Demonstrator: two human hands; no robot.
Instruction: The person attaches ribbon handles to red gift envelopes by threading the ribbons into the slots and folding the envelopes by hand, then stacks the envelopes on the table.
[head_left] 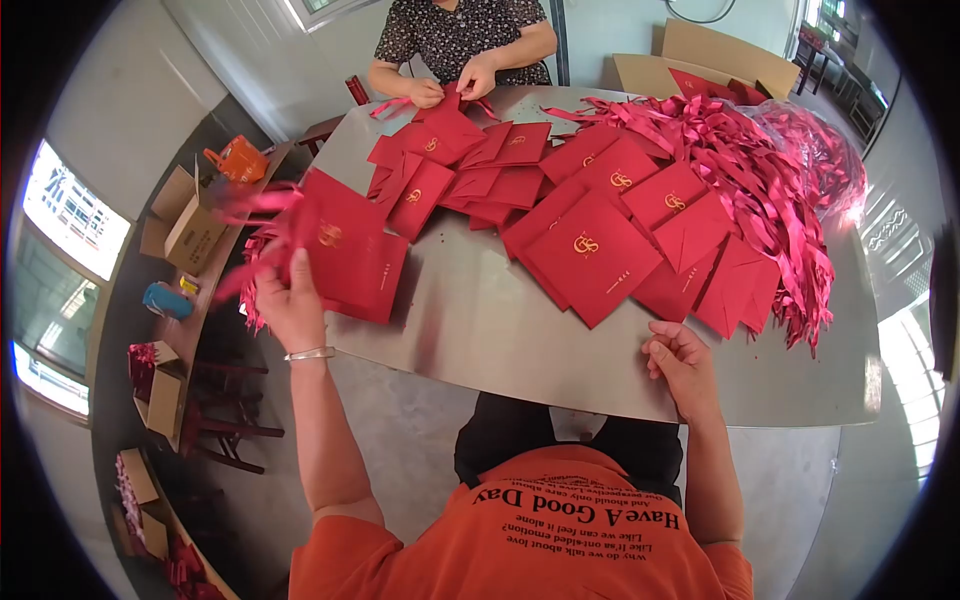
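Note:
My left hand (290,291) is raised at the table's left end, its fingers closed on a red paper gift bag (345,235) with a gold logo. Pink-red ribbons (250,205) by that hand are blurred by motion. Beyond the table's front edge, my right hand (678,362) hovers with curled fingers, and nothing shows in them. Closest to it lies a large red bag (592,256) with a gold logo, on top of a spread of similar bags. Several smaller red bags (421,197) overlap toward the far side.
A large heap of red ribbons (745,165) covers the right of the metal table (480,320). Across from me, a person's hands (455,90) handle a red bag. Cardboard boxes (193,230) and an orange container (238,160) stand on a bench at left.

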